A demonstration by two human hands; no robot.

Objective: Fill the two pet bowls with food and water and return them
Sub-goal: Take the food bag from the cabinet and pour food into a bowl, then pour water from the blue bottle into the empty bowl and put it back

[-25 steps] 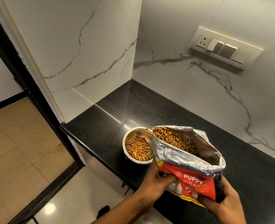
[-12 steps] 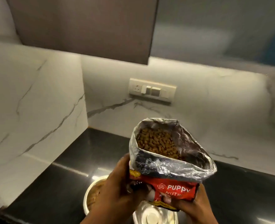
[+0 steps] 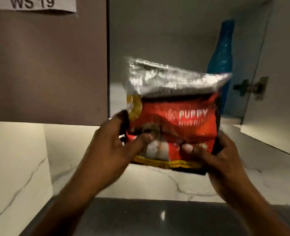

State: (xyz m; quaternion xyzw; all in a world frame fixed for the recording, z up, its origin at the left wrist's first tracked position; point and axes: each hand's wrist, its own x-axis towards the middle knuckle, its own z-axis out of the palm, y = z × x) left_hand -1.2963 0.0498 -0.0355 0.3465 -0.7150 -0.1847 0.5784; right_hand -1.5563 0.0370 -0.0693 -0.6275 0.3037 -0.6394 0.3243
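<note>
I hold a red puppy food bag [image 3: 173,120] with a silver foil top up in front of an open wall cabinet [image 3: 157,40]. My left hand [image 3: 113,147] grips the bag's lower left side. My right hand [image 3: 224,159] grips its lower right corner. The bag stands upright at about the height of the cabinet's bottom shelf. The two pet bowls are out of view below the frame.
A tall blue bottle [image 3: 223,53] stands inside the cabinet behind the bag. The cabinet's open door [image 3: 277,82] with a hinge hangs at the right. A closed brown cabinet door [image 3: 47,65] with a paper label is at the left. Black countertop [image 3: 140,218] lies below.
The bag has risen from beside the filled bowl on the counter to the open cabinet. My view has tilted upward, so the bowls have dropped out of sight.
</note>
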